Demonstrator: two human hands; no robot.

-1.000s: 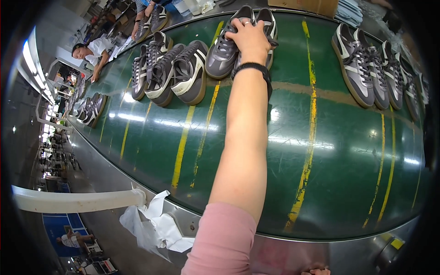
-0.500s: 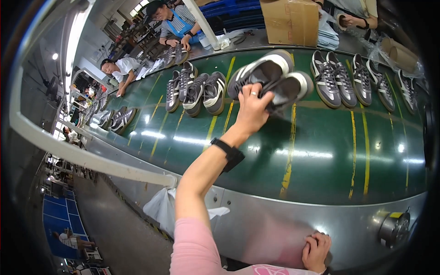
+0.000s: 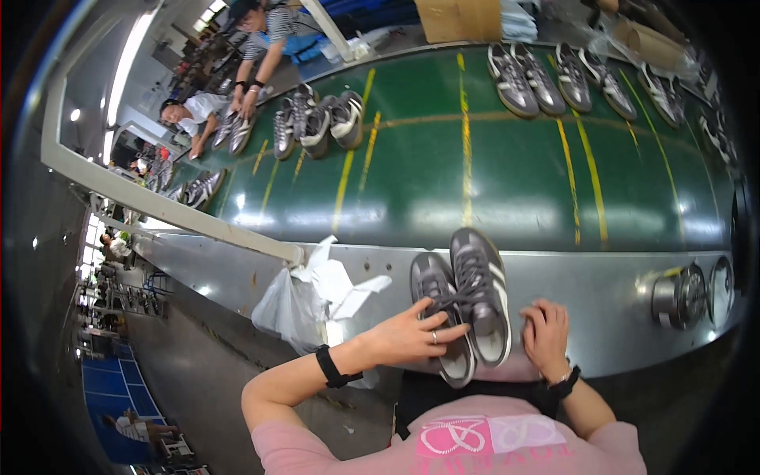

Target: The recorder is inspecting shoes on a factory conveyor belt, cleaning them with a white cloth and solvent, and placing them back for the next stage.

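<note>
A pair of grey-and-white lace-up sneakers lies side by side on the metal ledge in front of me, toes pointing away toward the belt. My left hand (image 3: pixel 416 336) is on the left sneaker (image 3: pixel 431 277), fingers across its laces and opening. The right sneaker (image 3: pixel 479 293) sits against it, its white side stripes facing right. To the right of the pair, my right hand (image 3: pixel 546 336) rests on the metal ledge (image 3: pixel 590 301); its fingers are loosely bent, slightly apart, and hold nothing.
Beyond the ledge runs a green conveyor belt (image 3: pixel 412 182) with yellow lines. More sneakers stand on it at far left (image 3: pixel 317 123) and far right (image 3: pixel 538 79). A white plastic bag (image 3: pixel 289 309) hangs by the frame post. Co-workers (image 3: pixel 265 39) stand across the belt; a metal cylinder (image 3: pixel 677 297) is at right.
My left hand has brought the pair of sneakers from above the belt back toward me onto the ledge. My right hand stays on the ledge. A co-worker has reached toward shoes at far left.
</note>
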